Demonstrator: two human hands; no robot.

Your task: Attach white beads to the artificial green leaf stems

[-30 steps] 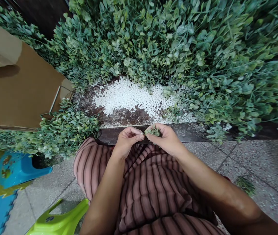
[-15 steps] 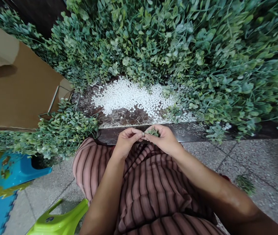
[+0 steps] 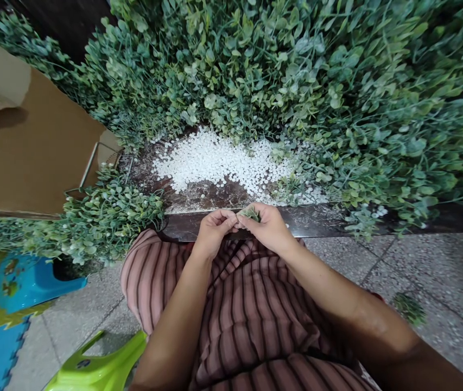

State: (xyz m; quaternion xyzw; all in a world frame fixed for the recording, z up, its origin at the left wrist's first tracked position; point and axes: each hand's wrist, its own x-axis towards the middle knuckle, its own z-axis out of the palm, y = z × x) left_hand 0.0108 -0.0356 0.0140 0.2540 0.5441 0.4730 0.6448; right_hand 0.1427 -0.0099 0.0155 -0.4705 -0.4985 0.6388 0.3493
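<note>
R hand (image 3: pixel 270 228): closed, leafy sprig (image 3: pixel 252 215) btwn thumb + fingers.
L hand (image 3: pixel 210 233): thumb + fingertips pinched tog., up vs R hand's tips; can't tell what's in pinch.
Sprig loc: at R fingertips, over front edge of dk table (image 3: pixel 316 220).
White pcs (image 3: pixel 215 160): loose heap on table, beyond hands.
Foliage (image 3: pixel 255 70): dense, behind heap + both sides.
Cardboard (image 3: pixel 39 157): L, amid leaves.

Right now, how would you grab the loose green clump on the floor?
Probably by its middle: bring the grip down from above, coming in from the right. The green clump looks bushy, lying on the floor, and the right forearm runs along its left side. No stem end can be made out.
</note>
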